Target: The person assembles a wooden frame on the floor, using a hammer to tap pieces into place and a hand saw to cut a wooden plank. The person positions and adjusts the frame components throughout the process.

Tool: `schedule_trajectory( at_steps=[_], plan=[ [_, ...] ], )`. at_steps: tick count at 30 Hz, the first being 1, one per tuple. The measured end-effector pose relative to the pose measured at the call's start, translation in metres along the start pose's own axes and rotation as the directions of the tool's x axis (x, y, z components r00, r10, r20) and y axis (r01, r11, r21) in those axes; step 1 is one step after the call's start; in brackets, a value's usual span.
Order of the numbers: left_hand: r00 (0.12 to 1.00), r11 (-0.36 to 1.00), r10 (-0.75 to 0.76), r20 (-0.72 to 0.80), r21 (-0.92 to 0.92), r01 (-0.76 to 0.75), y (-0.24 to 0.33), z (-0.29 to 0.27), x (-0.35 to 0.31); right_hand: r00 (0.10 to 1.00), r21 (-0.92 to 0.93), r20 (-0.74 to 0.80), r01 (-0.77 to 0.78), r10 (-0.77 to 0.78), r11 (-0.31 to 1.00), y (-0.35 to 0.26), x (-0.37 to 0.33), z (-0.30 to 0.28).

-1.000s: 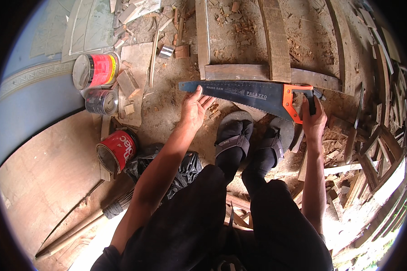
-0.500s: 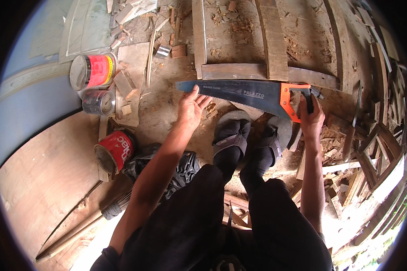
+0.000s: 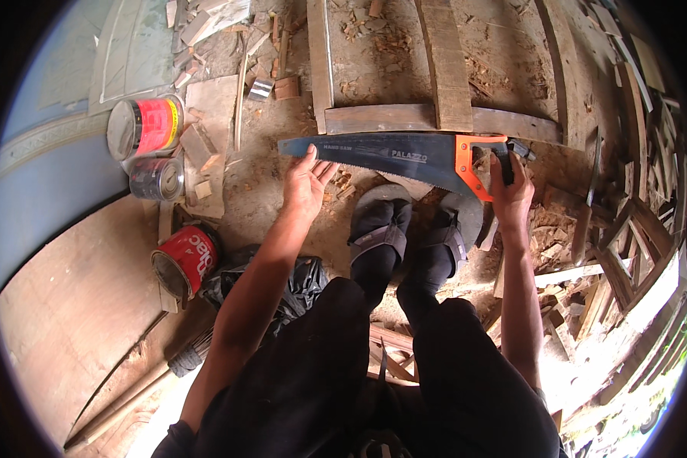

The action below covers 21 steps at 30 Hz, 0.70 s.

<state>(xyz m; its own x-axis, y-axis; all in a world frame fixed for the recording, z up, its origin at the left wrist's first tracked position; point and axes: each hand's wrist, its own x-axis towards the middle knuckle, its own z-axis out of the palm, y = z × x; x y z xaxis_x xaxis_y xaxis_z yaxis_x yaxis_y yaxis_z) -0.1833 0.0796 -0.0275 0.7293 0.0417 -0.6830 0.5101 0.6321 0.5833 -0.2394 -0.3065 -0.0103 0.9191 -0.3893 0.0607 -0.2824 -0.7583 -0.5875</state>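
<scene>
A handsaw (image 3: 374, 158) with a dark blade and an orange-and-black handle lies level across in front of me, teeth toward my feet. My right hand (image 3: 513, 195) is closed round its handle. Close to the blade's narrow tip, my left hand (image 3: 304, 187) pinches the blade, with the thumb on the upper face and the other fingers partly hidden beneath. Just beyond the blade is a wooden plank frame (image 3: 382, 118) on the ground, its crosspiece running nearly alongside the saw's back edge. My sandalled feet (image 3: 379, 229) are below the blade.
Paint cans (image 3: 156, 126) and a red can (image 3: 187, 259) stand at the left, near a black plastic bag (image 3: 301, 286). A long-bladed tool with a wooden handle (image 3: 582, 229) lies at the right, beside piled scrap wood (image 3: 641, 248). Wood offcuts (image 3: 286, 88) litter the far ground.
The whole view has shifted, so saw, hands and ground all appear slightly farther left. Both hands keep the same hold on the handsaw.
</scene>
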Motion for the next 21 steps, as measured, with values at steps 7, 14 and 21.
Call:
schedule_trajectory(
  at_steps=[7,14,21],
  plan=[
    [0.999,1.0,0.015,-0.032,0.019,-0.014,0.004,-0.004,0.0,1.0,0.048,0.012,0.014,-0.015,0.999,-0.007,-0.001,0.002],
    [0.999,1.0,0.022,-0.026,0.02,-0.022,0.004,0.0,-0.002,1.0,0.039,0.002,0.031,-0.031,0.999,-0.007,-0.001,0.001],
    [0.999,0.999,0.03,-0.021,0.011,-0.03,0.004,-0.001,-0.003,0.997,0.007,-0.039,0.068,-0.067,0.998,-0.009,-0.001,0.002]
  ],
)
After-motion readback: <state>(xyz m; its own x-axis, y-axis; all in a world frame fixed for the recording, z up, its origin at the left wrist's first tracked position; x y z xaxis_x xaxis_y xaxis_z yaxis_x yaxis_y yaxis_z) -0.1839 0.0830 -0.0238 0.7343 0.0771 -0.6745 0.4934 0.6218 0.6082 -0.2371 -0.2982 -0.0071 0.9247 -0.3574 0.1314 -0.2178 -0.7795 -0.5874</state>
